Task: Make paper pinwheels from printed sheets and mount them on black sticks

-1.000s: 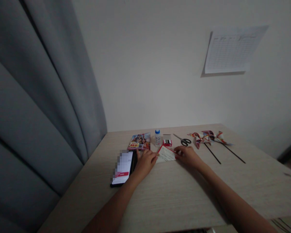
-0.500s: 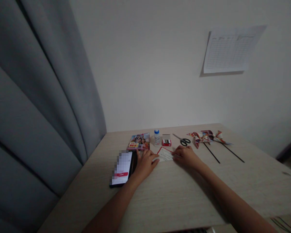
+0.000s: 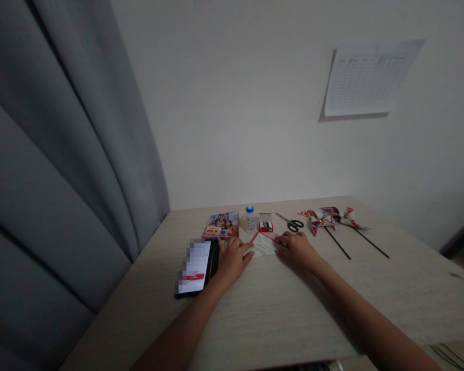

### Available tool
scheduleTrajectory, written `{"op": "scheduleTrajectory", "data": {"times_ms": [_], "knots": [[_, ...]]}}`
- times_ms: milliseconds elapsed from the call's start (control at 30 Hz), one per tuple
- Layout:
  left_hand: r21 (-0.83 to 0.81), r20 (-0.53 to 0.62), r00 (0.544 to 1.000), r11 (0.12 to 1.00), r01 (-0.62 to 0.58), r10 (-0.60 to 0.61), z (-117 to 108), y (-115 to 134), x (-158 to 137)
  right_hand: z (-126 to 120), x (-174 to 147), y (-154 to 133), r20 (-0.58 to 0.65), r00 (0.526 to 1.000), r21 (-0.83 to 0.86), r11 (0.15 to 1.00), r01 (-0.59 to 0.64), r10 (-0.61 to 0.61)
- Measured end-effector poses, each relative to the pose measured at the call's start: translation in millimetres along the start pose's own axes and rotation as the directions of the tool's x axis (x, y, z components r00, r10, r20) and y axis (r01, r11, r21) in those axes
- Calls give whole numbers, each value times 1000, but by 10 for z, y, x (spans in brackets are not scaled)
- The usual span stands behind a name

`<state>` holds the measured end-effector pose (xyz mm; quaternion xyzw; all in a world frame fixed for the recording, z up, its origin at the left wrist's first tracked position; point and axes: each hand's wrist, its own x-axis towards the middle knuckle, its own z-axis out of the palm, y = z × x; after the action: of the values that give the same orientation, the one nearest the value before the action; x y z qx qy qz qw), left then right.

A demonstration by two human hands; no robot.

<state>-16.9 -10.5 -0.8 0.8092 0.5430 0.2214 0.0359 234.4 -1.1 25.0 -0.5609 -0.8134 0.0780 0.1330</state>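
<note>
A folded piece of paper (image 3: 263,245), white with faint print and red edges, lies on the table as a triangle with its peak away from me. At its left corner my left hand (image 3: 232,257) holds it between thumb and index finger, the other fingers spread toward the phone. My right hand (image 3: 297,248) has its fingers bent over the right corner, gripping it; that corner is partly hidden. Just left of my left hand lies a phone (image 3: 195,268) with a lit, partly blurred screen.
Behind the paper stand a blue-capped bottle (image 3: 250,220) and a small red-and-white box (image 3: 266,224). A colourful booklet (image 3: 221,225) lies left, scissors (image 3: 293,223) right. Two paper pinwheels (image 3: 320,220) on black sticks lie farther right. A curtain (image 3: 81,144) hangs at left.
More of the paper's red right edge shows now, running down toward my right hand. The right fingers have shifted slightly; my left hand has stayed nearly still.
</note>
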Motion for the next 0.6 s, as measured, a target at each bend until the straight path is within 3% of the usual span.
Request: {"op": "scheduleTrajectory", "data": {"times_ms": [600], "knots": [[-103, 23, 999, 994, -46, 49, 40, 1, -14, 120, 48, -88, -23, 997, 5, 997, -72, 72]]}}
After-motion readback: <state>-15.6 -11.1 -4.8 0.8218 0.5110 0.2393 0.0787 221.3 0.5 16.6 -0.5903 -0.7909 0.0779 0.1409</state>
